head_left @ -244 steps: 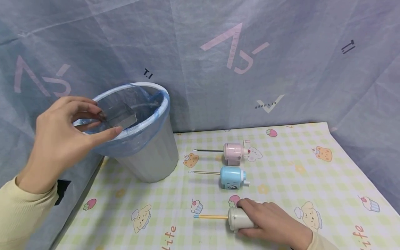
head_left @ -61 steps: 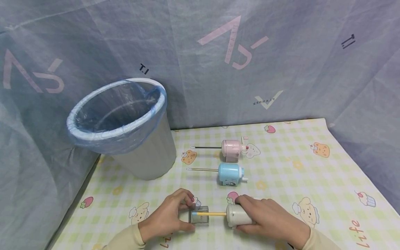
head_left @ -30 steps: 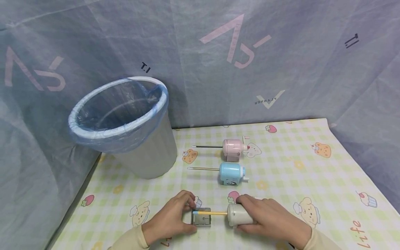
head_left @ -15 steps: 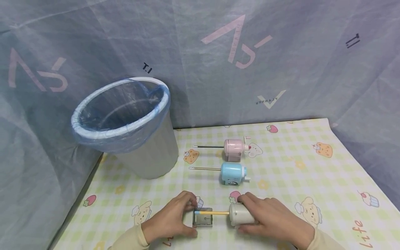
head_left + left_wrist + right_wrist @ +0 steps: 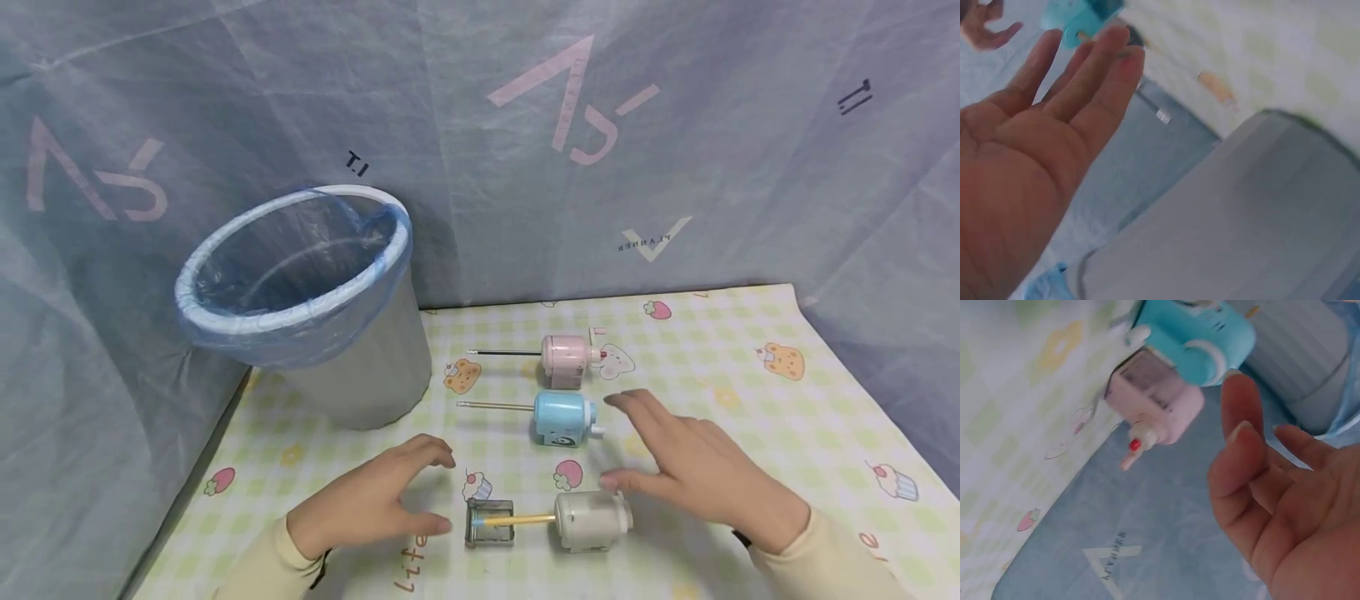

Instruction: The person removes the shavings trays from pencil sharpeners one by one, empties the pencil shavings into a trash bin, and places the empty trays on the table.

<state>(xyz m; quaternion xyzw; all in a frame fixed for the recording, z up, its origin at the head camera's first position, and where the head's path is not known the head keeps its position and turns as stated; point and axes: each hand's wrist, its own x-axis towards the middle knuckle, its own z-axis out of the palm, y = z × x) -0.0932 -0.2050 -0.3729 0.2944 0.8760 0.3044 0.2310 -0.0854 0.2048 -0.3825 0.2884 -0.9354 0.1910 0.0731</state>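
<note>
Grey sharpener [image 5: 592,518] on bench [image 5: 817,425], clear tray [image 5: 493,534] out beside it, below its pencil [image 5: 528,519]. Your left hand [image 5: 367,500] and right hand [image 5: 697,462]: both released, empty. Looks between grips; next probably calls for steadying blue sharpener [image 5: 558,418], nearest your right.

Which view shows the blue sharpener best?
The head view: the blue sharpener appears whole and unobstructed, with its pencil. The left wrist shows a blurry, cropped part; the right wrist shows it closer, but cropped.
</note>
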